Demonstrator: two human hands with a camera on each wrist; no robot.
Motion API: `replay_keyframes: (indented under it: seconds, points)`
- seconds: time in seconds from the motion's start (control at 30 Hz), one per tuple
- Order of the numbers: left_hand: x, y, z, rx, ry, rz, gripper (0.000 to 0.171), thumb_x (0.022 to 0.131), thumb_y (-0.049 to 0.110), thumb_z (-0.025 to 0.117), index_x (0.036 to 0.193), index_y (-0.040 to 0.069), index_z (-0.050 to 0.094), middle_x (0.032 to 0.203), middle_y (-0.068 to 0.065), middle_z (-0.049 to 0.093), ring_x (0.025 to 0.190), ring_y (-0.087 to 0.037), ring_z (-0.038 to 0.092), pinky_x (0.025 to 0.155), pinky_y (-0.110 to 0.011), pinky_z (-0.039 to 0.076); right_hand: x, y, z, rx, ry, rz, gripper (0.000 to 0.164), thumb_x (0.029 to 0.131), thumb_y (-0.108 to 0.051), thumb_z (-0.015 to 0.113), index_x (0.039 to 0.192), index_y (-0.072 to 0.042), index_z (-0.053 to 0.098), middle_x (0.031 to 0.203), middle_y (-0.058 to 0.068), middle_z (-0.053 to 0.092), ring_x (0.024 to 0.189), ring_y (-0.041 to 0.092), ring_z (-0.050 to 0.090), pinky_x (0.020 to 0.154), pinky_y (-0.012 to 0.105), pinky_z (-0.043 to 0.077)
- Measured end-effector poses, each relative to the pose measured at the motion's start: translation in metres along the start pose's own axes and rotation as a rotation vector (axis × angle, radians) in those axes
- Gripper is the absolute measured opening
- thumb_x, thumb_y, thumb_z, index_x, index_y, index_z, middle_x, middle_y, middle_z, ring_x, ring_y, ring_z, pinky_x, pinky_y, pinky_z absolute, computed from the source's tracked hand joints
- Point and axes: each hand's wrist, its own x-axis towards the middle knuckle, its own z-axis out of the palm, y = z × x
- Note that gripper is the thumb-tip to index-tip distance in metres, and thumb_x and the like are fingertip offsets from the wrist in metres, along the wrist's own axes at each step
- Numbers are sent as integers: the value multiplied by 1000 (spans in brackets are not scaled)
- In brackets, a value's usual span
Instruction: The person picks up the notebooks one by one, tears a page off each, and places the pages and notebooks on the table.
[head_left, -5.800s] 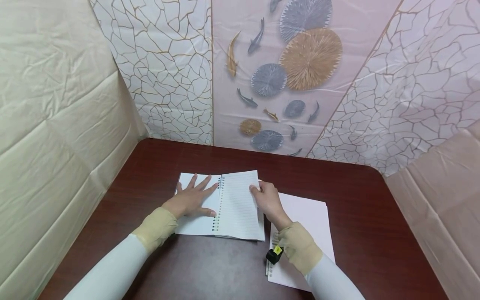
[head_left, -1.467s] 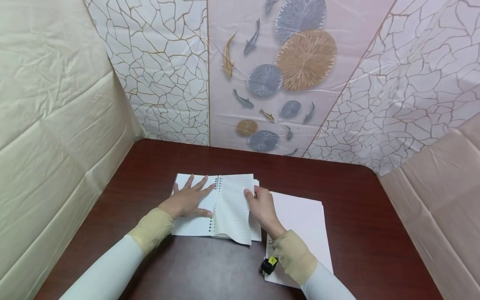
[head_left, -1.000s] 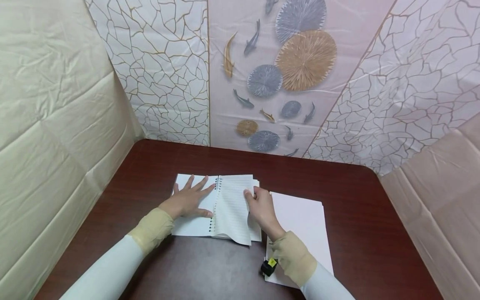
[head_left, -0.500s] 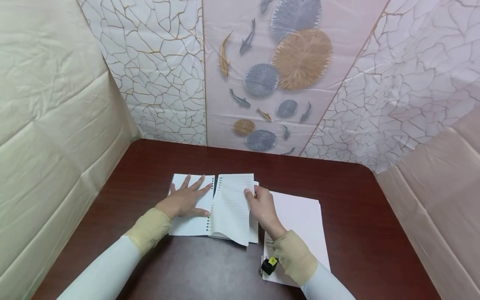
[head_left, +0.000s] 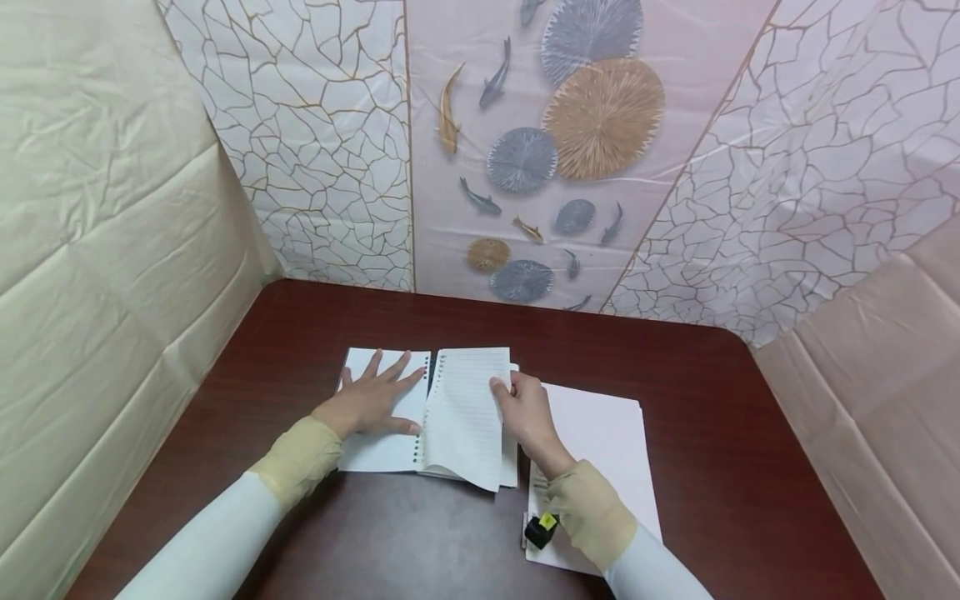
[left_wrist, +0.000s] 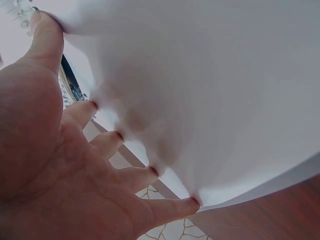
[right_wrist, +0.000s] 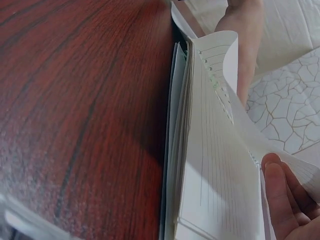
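An open spiral notebook (head_left: 378, 457) lies on the table in the head view. My left hand (head_left: 366, 404) rests with spread fingers on its blank left page, thumb beside the spiral binding (head_left: 417, 450). My right hand (head_left: 528, 414) pinches the outer edge of a lined page (head_left: 467, 408) between thumb and fingers. That page's punched edge stands away from the binding at the top, and its lower corner curls up. In the right wrist view, the page bends up from the lined sheets (right_wrist: 215, 190) beneath it. The left wrist view shows the left fingertips (left_wrist: 152, 171) against the white page.
A second white notebook or pad (head_left: 603, 442) lies on the right, partly under my right forearm. A small black block with a yellow label (head_left: 540, 531) sits by that wrist. Patterned cloth (head_left: 337, 167) hangs behind the dark red table (head_left: 712, 467).
The lined page, flat and bound earlier, now curls at its lower corner and its top holes have come away from the spiral. The left hand stays in place; the head view shifts slightly.
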Motion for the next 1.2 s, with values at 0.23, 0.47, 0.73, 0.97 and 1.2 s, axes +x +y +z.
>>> replay_keyframes:
  seconds: [0.23,0.47,0.73,0.97,1.2]
  points:
    - [0,0,0,0,3,11,103,82,76,63,163,28,22,172,-8,5,150,-51,0,102,-89,13,1,1,0,-5,-10,-1,27,106,-24,56,110,-3,73,50,-4,40,41,8,30,37,22,25]
    - [1,-1,1,-3,11,22,104,82,77,62,163,25,24,171,-10,7,149,-53,2,101,-90,14,2,0,1,3,-23,4,31,107,-24,54,121,-1,70,53,-2,48,41,8,34,37,21,28]
    - [1,-1,2,-1,17,23,104,81,78,62,163,25,24,171,-10,8,149,-53,3,100,-90,14,2,0,0,1,-15,8,29,106,-25,55,115,-3,72,51,-3,44,41,8,31,37,22,27]
    - [0,-1,0,-5,14,25,104,81,77,62,163,24,25,171,-11,9,149,-53,4,100,-90,14,3,4,0,-10,-8,18,28,106,-25,56,113,-3,73,52,-4,40,42,8,30,38,23,26]
    - [-1,-1,0,-8,14,25,104,82,77,62,163,24,25,171,-10,8,149,-53,3,101,-89,14,2,6,0,-10,-14,22,27,106,-26,55,107,-5,73,51,-5,37,41,9,29,38,23,25]
